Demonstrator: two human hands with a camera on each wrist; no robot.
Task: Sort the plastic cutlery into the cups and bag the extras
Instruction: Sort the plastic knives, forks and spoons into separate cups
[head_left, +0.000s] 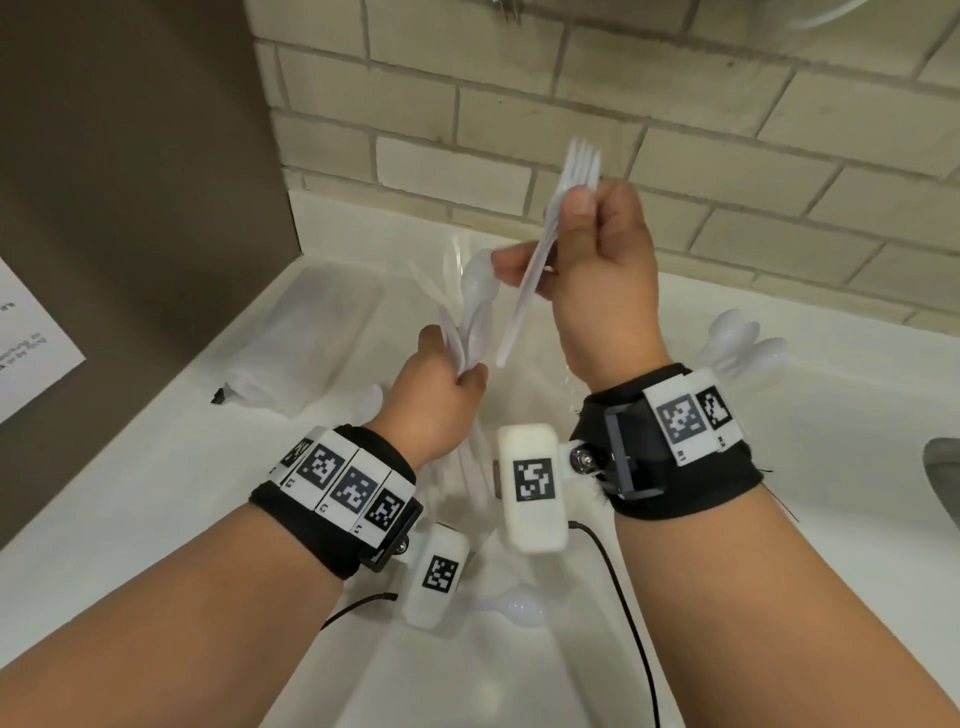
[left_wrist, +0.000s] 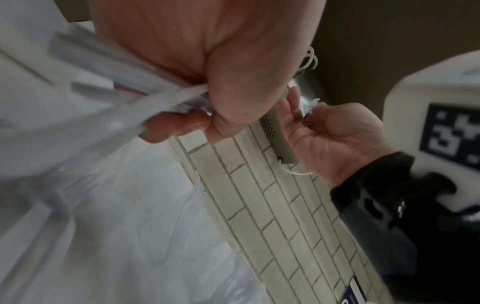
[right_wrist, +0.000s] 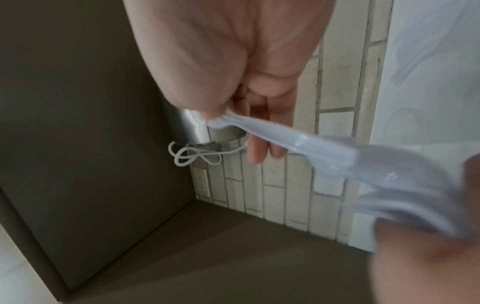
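fork lifted clear of the bunch, cups hard to see

the fork (head_left: 561, 208) stands almost upright above the surface (head_left: 779, 519), tines up toward the tiles (head_left: 675, 78), handle slanting down and left to the bunch (head_left: 470, 317). the right hand (head_left: 602, 270) has thumb and fingers curled round the fork's neck. the left hand (head_left: 441, 400), lower and to the left, has its fingers closed round the bunch of spoons and other pieces, whose heads fan upward. the fork's handle end hangs just beside the bunch; i cannot tell if they touch. so the right hand is the one to carry the fork away. spoons (head_left: 748, 343) stand to its right, probably in a cup, though the cup is not clear. a bag (head_left: 311, 338) lies at the left, near the brown wall (head_left: 130, 208). open room is on the right.
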